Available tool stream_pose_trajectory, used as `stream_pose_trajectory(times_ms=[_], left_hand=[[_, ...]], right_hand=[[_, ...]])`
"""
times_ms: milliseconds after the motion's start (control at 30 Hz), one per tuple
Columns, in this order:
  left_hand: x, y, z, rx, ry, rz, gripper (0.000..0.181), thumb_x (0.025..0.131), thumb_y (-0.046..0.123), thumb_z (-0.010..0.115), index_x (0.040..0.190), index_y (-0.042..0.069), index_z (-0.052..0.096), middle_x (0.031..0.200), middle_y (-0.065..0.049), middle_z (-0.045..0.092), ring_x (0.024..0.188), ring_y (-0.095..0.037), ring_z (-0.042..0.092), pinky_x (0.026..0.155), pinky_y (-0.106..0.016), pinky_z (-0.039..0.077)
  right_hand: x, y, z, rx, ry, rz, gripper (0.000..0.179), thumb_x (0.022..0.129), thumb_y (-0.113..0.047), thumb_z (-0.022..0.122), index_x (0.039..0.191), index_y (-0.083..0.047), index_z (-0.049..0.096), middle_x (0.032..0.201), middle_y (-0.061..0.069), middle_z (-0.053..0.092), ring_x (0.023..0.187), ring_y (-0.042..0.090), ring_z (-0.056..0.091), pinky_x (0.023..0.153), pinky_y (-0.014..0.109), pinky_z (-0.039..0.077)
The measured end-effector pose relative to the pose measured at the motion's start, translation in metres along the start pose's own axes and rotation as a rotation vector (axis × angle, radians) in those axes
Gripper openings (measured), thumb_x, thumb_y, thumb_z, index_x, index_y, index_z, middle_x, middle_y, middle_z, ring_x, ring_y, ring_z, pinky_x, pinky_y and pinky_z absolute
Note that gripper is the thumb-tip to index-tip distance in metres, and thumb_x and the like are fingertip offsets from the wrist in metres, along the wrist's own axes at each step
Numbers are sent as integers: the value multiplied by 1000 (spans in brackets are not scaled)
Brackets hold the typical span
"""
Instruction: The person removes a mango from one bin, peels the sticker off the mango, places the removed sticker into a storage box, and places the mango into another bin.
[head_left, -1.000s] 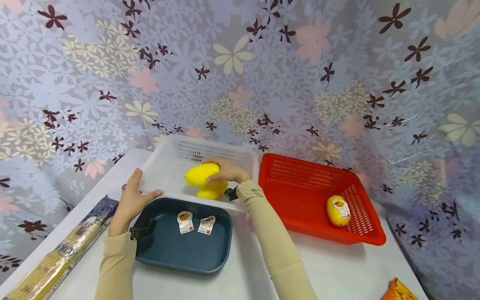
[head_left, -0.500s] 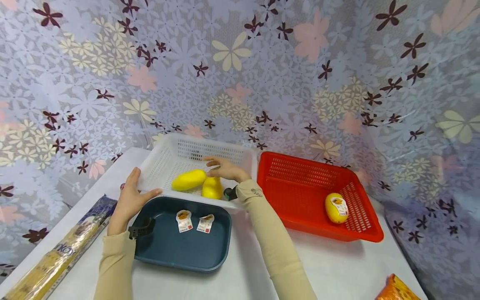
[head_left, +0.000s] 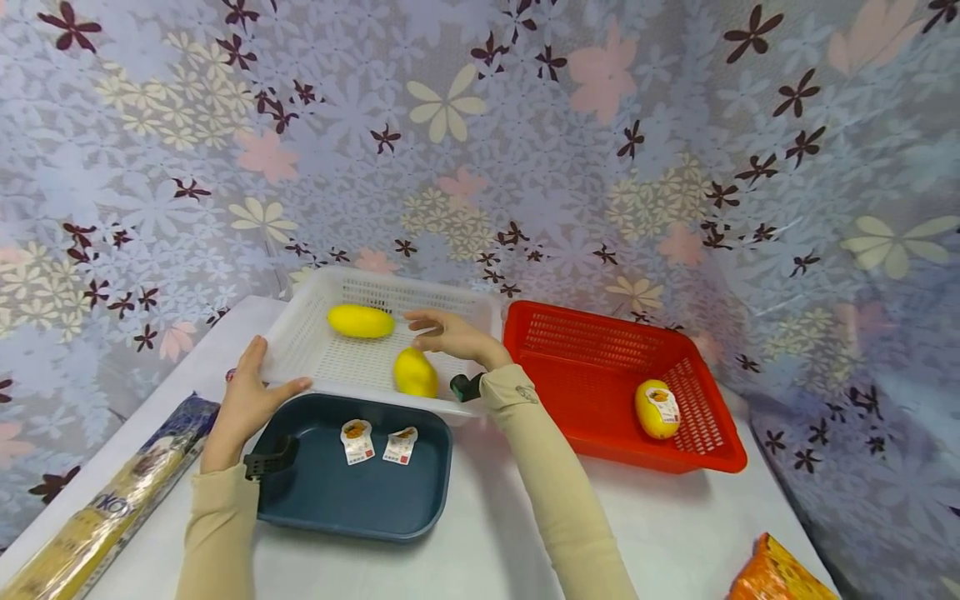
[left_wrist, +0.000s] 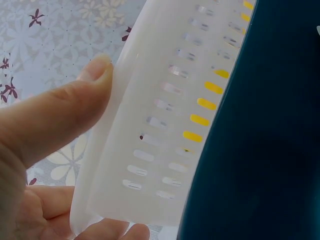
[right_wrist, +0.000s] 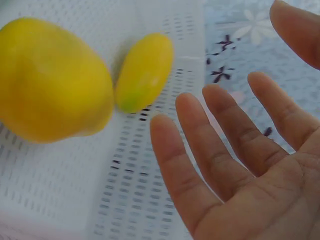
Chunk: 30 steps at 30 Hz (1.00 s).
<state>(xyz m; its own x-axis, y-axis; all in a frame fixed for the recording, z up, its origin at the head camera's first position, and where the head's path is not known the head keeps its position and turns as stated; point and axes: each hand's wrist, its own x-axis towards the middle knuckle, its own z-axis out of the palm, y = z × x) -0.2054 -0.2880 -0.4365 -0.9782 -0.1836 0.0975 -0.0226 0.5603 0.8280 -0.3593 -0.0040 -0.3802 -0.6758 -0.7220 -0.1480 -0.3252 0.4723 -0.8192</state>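
Two yellow mangoes lie in the white basket [head_left: 352,385]. The longer mango [head_left: 361,321] rests against the back left wall, and the rounder mango [head_left: 416,372] sits near the front wall. My right hand [head_left: 454,337] hovers over the basket with its fingers spread, holding nothing; in the right wrist view the palm and fingertips [right_wrist: 162,127] stand apart from both fruits. My left hand [head_left: 243,404] grips the basket's front left corner, the thumb [left_wrist: 75,102] at the rim and the other fingers round the end. Through the slots some yellow shows.
A dark blue tray [head_left: 352,508] with two peeled stickers [head_left: 357,442] stands in front of the white basket. To the right is a red basket [head_left: 570,383] with a stickered mango [head_left: 657,409]. A long noodle packet [head_left: 112,508] lies left, an orange packet [head_left: 780,571] front right.
My right hand has let go of the longer mango, which dropped and rolled to the back left of the white basket. The left hand stays at the corner.
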Motion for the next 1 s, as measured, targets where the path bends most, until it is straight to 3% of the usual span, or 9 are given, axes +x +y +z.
stream_pose_trajectory(times_ms=[400,700,1000], left_hand=[[-4,1,2,15,2,7,104,89,35,69,151,-9,-2,158,-32,-7,144,-54,4,113,-66,14],[-6,2,3,48,25,3,104,88,34,70,151,-10,0,157,-34,-4,143,-55,5,112,-67,14],[-7,6,6,72,30,-11,103,89,34,69,150,-12,0,156,-35,-4,142,-56,5,112,-67,13]], right_hand=[[-40,-7,-1,-54,26,-159,57,95,-16,61,147,-13,41,147,12,47,132,31,49,106,40,45],[-96,-5,4,-4,133,-266,56,94,-14,62,146,-11,42,148,8,45,131,29,48,104,43,46],[-149,10,14,-13,232,-272,55,91,-12,65,143,-10,46,145,9,49,130,32,50,107,48,42]])
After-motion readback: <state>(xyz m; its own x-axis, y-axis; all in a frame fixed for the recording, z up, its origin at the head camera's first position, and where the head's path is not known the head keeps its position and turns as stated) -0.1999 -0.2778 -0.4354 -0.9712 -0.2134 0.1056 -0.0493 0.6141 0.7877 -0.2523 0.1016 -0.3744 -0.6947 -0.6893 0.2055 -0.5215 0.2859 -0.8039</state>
